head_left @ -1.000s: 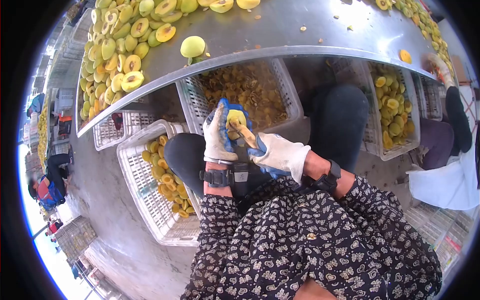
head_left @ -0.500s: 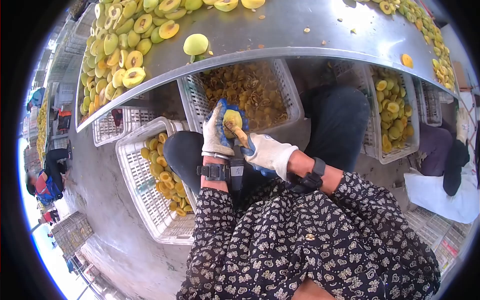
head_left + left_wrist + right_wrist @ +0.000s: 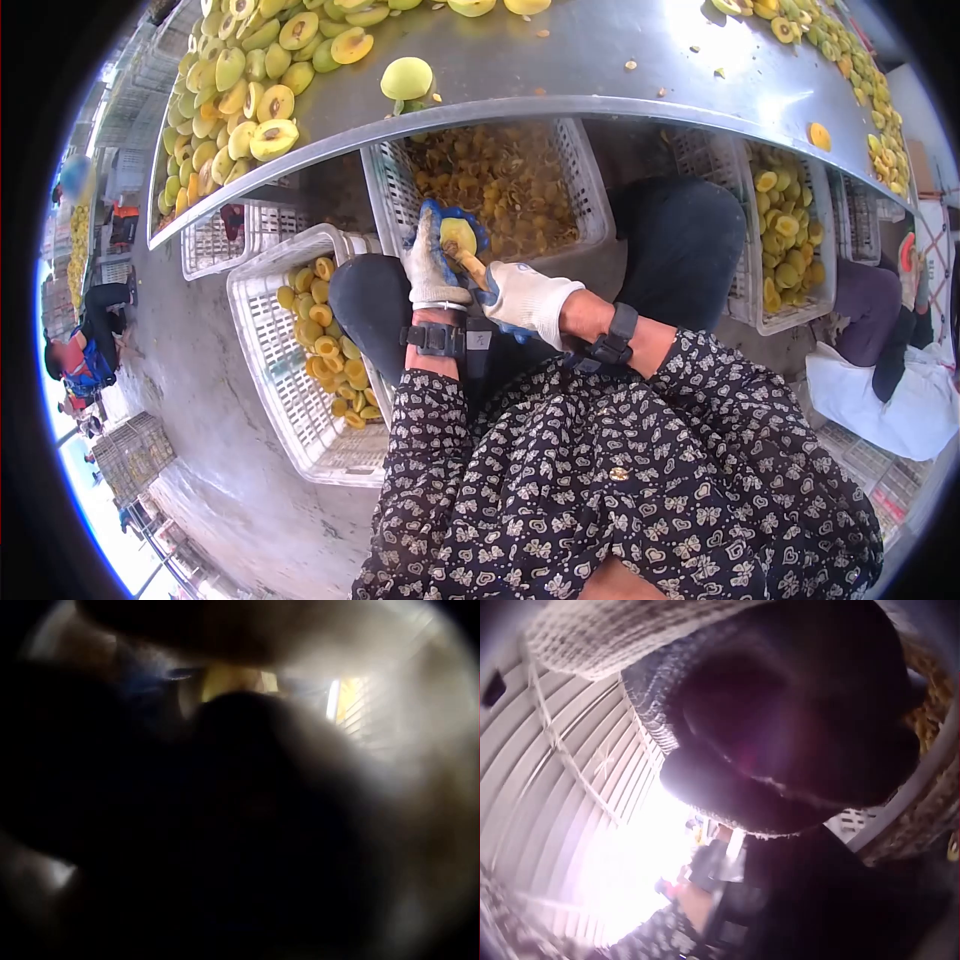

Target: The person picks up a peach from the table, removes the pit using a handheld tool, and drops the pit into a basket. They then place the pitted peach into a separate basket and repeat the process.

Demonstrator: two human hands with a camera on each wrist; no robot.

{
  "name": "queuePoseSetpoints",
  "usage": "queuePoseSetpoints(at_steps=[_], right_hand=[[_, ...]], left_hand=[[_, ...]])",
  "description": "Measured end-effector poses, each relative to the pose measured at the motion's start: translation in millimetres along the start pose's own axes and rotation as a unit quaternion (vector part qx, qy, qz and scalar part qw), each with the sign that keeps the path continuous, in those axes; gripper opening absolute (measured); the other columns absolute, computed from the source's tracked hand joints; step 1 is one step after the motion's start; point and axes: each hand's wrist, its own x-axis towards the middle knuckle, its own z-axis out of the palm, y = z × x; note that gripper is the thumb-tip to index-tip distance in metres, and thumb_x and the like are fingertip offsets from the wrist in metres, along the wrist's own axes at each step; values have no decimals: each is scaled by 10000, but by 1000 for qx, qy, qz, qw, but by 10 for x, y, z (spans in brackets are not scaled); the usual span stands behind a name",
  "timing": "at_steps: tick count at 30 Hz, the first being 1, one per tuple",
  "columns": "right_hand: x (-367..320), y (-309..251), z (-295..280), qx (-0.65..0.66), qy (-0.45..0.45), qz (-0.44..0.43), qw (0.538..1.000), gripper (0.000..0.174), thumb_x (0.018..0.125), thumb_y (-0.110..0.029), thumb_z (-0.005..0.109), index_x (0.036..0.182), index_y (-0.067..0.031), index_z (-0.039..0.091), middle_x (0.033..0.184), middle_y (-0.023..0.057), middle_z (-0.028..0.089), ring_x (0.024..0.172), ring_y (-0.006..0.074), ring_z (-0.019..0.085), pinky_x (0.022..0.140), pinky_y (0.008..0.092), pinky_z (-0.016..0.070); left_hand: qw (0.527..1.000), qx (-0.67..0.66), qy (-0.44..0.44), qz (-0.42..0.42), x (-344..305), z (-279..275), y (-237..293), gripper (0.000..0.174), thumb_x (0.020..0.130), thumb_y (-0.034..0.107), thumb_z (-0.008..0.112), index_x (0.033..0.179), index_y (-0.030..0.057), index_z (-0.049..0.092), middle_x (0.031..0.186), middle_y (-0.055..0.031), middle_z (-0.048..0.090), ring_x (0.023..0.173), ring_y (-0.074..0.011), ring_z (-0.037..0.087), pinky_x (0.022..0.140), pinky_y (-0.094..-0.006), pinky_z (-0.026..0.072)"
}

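only the head view shows left grip [image 3: 432, 262] curled round fruit [image 3: 458, 235], right grip [image 3: 525, 300] clutching a tool [image 3: 468, 264].

A: Where does the head view sit?
B: High, facing forward and down. The left hand [image 3: 432, 262], the right hand [image 3: 525, 300] and its tool handle [image 3: 470, 265] sit near, mid-frame, below the steel table [image 3: 600, 70].
A: The wrists?
B: Both are jammed against their own hands. The left is dark and blurred; its yellow patch [image 3: 229, 681] is perhaps the fruit half [image 3: 458, 235] the head view shares. The right tilts up past its palm.
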Motion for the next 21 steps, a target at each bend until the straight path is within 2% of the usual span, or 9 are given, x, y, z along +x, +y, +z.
queuePoseSetpoints(at_steps=[2, 4, 8, 10, 12, 13, 16, 18, 21], right_hand=[[19, -13, -24, 23, -15, 17, 999, 192, 807, -124, 581, 922, 19, 524, 753, 141, 597, 612, 202, 588, 501, 354, 447], [104, 57, -20, 207, -91, 65, 972, 242, 799, -133, 593, 978, 16, 530, 762, 128, 597, 617, 207, 580, 516, 342, 448], [156, 0, 5, 64, -28, -4, 998, 200, 806, -158, 603, 931, -19, 532, 677, 78, 549, 547, 190, 529, 475, 326, 435], [30, -59, -120, 249, -121, 73, 958, 144, 851, -199, 562, 840, -55, 547, 618, -6, 518, 457, 96, 494, 409, 229, 416], [157, 224, -72, 441, -206, 33, 873, 131, 883, -186, 554, 888, -55, 548, 621, -22, 511, 456, 75, 490, 412, 203, 415], [111, 246, -98, 439, -206, 32, 874, 131, 883, -186, 554, 888, -55, 548, 621, -22, 511, 456, 75, 490, 412, 203, 415], [-6, 266, -179, 642, -323, 23, 695, 135, 937, -150, 467, 984, -38, 527, 625, -42, 493, 473, 57, 475, 409, 191, 390], [-116, 237, -231, 667, -342, 10, 662, 68, 923, -127, 492, 923, -71, 531, 645, -68, 476, 452, 10, 418, 399, 155, 347], [-156, 251, -174, 643, -325, 10, 694, 80, 927, -149, 489, 894, -85, 524, 630, -63, 477, 444, 17, 416, 399, 155, 338]], left_hand=[[1000, 2, -8, 13, 43, -24, -18, 325, 815, 356, 660, 935, 57, 612, 795, -79, 627, 682, -222, 620, 614, -340, 538], [999, -16, -30, 8, 35, -32, -9, 317, 802, 333, 682, 924, 49, 610, 781, -81, 626, 671, -214, 620, 602, -335, 535], [998, -41, 37, 39, 50, 27, 8, 299, 799, 300, 690, 928, 43, 608, 770, -82, 626, 652, -212, 620, 587, -342, 533], [997, 24, 14, 75, 106, -27, -20, 272, 797, 273, 695, 909, 38, 616, 757, -79, 629, 633, -209, 618, 572, -342, 529], [997, 31, -2, 65, -109, 156, 98, 278, 799, 291, 689, 874, 31, 626, 740, -79, 630, 612, -208, 613, 559, -338, 521], [996, 56, -25, 67, -89, 170, 127, 300, 805, 313, 679, 878, 27, 626, 743, -83, 633, 611, -209, 614, 566, -339, 525], [991, 97, -69, 57, -153, 210, 173, 361, 836, 357, 633, 946, 14, 613, 808, -103, 642, 659, -209, 623, 607, -341, 535], [985, 30, -168, 30, -168, 262, 174, 359, 854, 343, 612, 993, 13, 601, 876, -115, 641, 725, -210, 625, 636, -341, 535], [984, 34, -174, 21, 109, 6, 9, 314, 869, 302, 594, 992, 14, 600, 896, -121, 637, 775, -233, 625, 649, -361, 536]])
